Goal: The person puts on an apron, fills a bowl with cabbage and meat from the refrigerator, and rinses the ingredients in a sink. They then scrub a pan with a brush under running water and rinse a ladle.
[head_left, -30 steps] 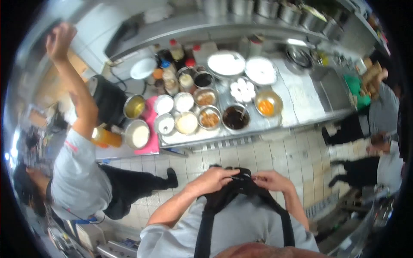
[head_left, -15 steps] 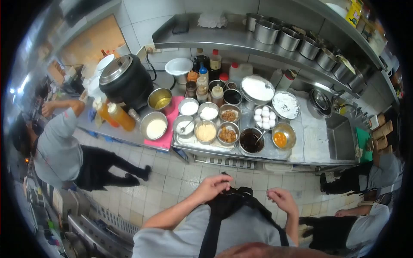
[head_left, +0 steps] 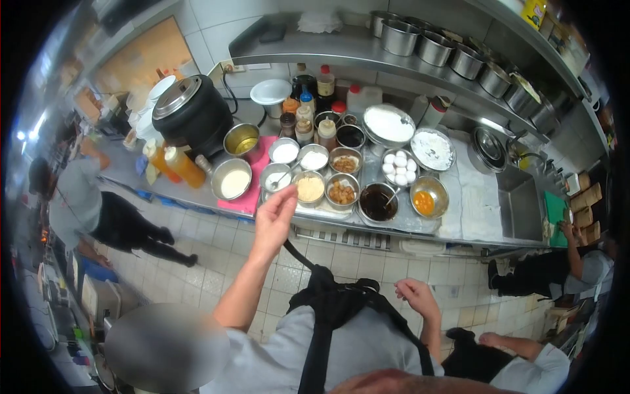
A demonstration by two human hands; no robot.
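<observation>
My left hand (head_left: 274, 222) is raised in front of the counter edge, its fingers pinched together. From beneath its palm a black apron strap (head_left: 299, 255) runs taut down to the black apron (head_left: 328, 295) on my body. Beyond the fingertips, in the picture, are a steel bowl of white powder with a spoon (head_left: 281, 178) and a bowl of pale yellow crumbs (head_left: 310, 189). My right hand (head_left: 419, 299) hovers over the floor beside the apron, fingers loosely bent and apart, with nothing visible in it.
Along the counter stand a bowl of dark sauce (head_left: 378, 201), egg yolks (head_left: 424, 203), whole eggs (head_left: 399, 167), squeeze bottles (head_left: 304, 128) and a black soup warmer (head_left: 190, 121). A sink (head_left: 522, 203) is at right. Co-workers stand left (head_left: 82, 190), far right (head_left: 587, 262) and lower right (head_left: 531, 371).
My left hand has moved up and left, drawing the strap out from the apron. My right hand has shifted slightly left. The co-worker at left has moved away leftward; another person's blurred head appears lower left.
</observation>
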